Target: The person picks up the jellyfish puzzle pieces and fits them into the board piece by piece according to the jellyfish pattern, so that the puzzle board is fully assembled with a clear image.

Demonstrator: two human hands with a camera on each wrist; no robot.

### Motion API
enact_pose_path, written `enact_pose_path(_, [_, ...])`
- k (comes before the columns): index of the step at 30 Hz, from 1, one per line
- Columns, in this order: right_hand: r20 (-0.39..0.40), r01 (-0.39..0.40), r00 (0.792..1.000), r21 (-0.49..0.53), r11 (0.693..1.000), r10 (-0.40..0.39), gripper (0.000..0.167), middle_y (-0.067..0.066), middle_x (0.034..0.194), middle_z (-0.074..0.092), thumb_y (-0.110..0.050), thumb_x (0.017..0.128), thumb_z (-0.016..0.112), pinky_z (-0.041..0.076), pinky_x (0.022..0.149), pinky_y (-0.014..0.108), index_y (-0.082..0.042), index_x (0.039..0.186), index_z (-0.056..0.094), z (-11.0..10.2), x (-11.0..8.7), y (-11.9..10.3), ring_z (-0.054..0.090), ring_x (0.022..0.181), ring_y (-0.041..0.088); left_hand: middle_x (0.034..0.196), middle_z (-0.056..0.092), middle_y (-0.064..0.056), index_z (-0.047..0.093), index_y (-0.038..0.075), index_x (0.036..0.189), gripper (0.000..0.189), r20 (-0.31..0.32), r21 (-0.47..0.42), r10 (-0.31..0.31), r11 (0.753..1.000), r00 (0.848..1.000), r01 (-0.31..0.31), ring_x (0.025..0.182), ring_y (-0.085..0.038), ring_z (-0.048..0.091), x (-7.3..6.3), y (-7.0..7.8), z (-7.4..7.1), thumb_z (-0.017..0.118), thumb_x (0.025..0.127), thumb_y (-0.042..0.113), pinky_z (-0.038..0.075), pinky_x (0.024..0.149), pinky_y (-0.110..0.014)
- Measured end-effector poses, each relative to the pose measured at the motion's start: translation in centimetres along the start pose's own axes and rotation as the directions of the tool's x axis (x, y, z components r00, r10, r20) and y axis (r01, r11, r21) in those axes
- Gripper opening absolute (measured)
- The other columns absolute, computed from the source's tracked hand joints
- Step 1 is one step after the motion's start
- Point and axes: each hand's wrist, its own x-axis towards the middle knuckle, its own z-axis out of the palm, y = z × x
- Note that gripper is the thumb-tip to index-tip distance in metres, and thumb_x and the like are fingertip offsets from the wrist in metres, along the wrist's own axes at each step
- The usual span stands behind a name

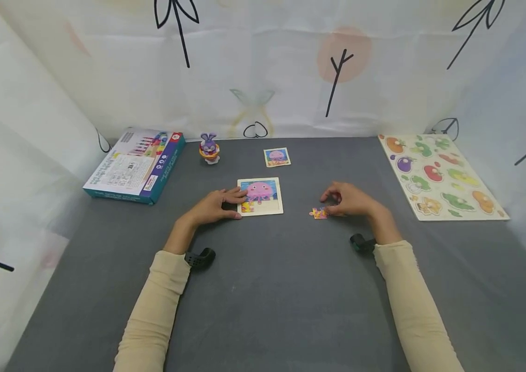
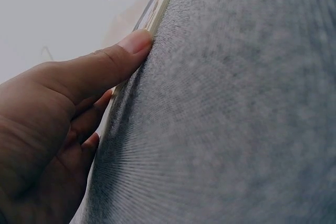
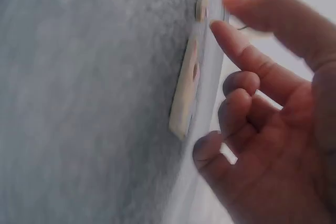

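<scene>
A square wooden puzzle board (image 1: 263, 208) lies on the grey table, with a pink octopus picture filling its upper part and some yellow-orange pieces at its lower left. My left hand (image 1: 212, 208) rests at its left side, fingertips over the frame and thumb (image 2: 137, 41) against the edge. To the right, my right hand (image 1: 353, 200) hovers low over loose jigsaw pieces (image 1: 319, 213). Seen from the right wrist, its thumb and index finger are apart with nothing between them, near a puzzle piece (image 3: 185, 90) lying on the table. The other fingers curl loosely.
Behind the board lies a small octopus picture card (image 1: 277, 157). A purple rabbit figurine (image 1: 209, 149) stands at the back, beside a teal-edged box (image 1: 135, 165) on the left. A board with vegetable pictures (image 1: 444, 178) lies at the right.
</scene>
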Motion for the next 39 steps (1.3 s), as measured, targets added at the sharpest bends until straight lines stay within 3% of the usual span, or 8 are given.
enact_pose_path(3, [0.037,0.017,0.999,-0.009,1.000,-0.017,0.035,0.003,0.075,0.045,-0.019,0.069,0.078,0.034,0.065,0.025,-0.005,0.098,0.063,0.2,-0.1,0.0,0.042,0.072,0.014,0.144,0.040,-0.006,0.053,0.007,0.129,0.055,-0.003,0.009,-0.004,1.000,1.000,0.004,0.139,-0.025,0.025,-0.1,-0.2,-0.1,0.070,0.080,0.024,0.011,0.114,-0.049])
enact_pose_path(6, [0.061,0.033,0.998,-0.006,0.999,-0.032,0.033,0.003,0.076,0.047,-0.016,0.069,0.077,0.035,0.065,0.025,-0.005,0.096,0.063,0.3,0.1,-0.2,0.043,0.073,0.014,0.144,0.040,-0.006,0.053,0.007,0.129,0.055,-0.007,0.016,-0.005,1.000,1.000,0.005,0.139,-0.025,0.026,-0.2,-0.2,-0.3,0.071,0.080,0.024,0.012,0.114,-0.049])
enact_pose_path(10, [0.045,0.019,0.999,-0.017,1.000,-0.019,0.023,0.004,0.078,0.049,-0.012,0.070,0.074,0.036,0.066,0.026,-0.006,0.091,0.066,0.3,0.4,-0.6,0.043,0.074,0.015,0.144,0.040,-0.006,0.053,0.007,0.129,0.054,-0.011,0.003,-0.001,1.000,1.000,0.001,0.139,-0.024,0.026,-0.4,-0.1,-0.5,0.070,0.080,0.024,0.011,0.114,-0.049])
enact_pose_path(16, [0.002,0.005,1.000,-0.058,0.998,-0.004,0.021,0.003,0.076,0.048,-0.012,0.072,0.071,0.035,0.065,0.027,-0.005,0.091,0.066,0.5,1.2,-1.3,0.042,0.072,0.015,0.144,0.039,-0.006,0.053,0.007,0.129,0.054,-0.020,-0.008,-0.014,1.000,1.000,0.014,0.139,-0.024,0.025,-0.6,-0.4,-0.6,0.071,0.080,0.024,0.011,0.114,-0.049])
enact_pose_path(23, [0.030,0.084,0.996,-0.064,0.994,-0.082,0.022,0.004,0.077,0.049,-0.018,0.076,0.068,0.033,0.063,0.028,-0.005,0.093,0.066,2.1,4.2,-4.8,0.041,0.071,0.015,0.143,0.040,-0.005,0.054,0.008,0.128,0.052,-0.014,0.005,-0.021,1.000,1.000,0.021,0.139,-0.023,0.027,-0.7,-0.3,-0.3,0.071,0.080,0.021,0.012,0.114,-0.048])
enact_pose_path(30, [0.069,0.234,0.971,-0.099,0.967,-0.228,0.022,0.008,0.083,0.055,-0.020,0.075,0.068,0.039,0.065,0.027,-0.004,0.090,0.065,4.1,7.8,-8.1,0.048,0.073,0.016,0.143,0.040,-0.005,0.054,0.008,0.128,0.051,-0.006,0.008,-0.016,1.000,1.000,0.016,0.138,-0.023,0.028,-0.1,0.1,0.3,0.069,0.081,0.020,0.013,0.114,-0.048])
enact_pose_path(34, [0.091,0.243,0.968,-0.106,0.964,-0.234,0.022,0.007,0.085,0.055,-0.019,0.073,0.070,0.040,0.068,0.028,-0.005,0.088,0.065,4.7,8.8,-8.5,0.048,0.076,0.017,0.144,0.040,-0.004,0.054,0.008,0.128,0.050,-0.003,-0.001,-0.022,1.000,1.000,0.022,0.139,-0.023,0.027,0.2,0.2,0.4,0.069,0.082,0.020,0.012,0.115,-0.047])
enact_pose_path(39, [0.107,0.224,0.970,-0.028,0.974,-0.220,0.027,0.007,0.085,0.055,-0.021,0.075,0.074,0.038,0.068,0.027,-0.005,0.094,0.064,4.8,9.3,-8.4,0.047,0.076,0.016,0.144,0.038,-0.003,0.054,0.008,0.128,0.050,-0.001,0.003,-0.040,0.999,0.999,0.040,0.139,-0.021,0.026,0.1,0.1,0.2,0.069,0.082,0.020,0.012,0.115,-0.047])
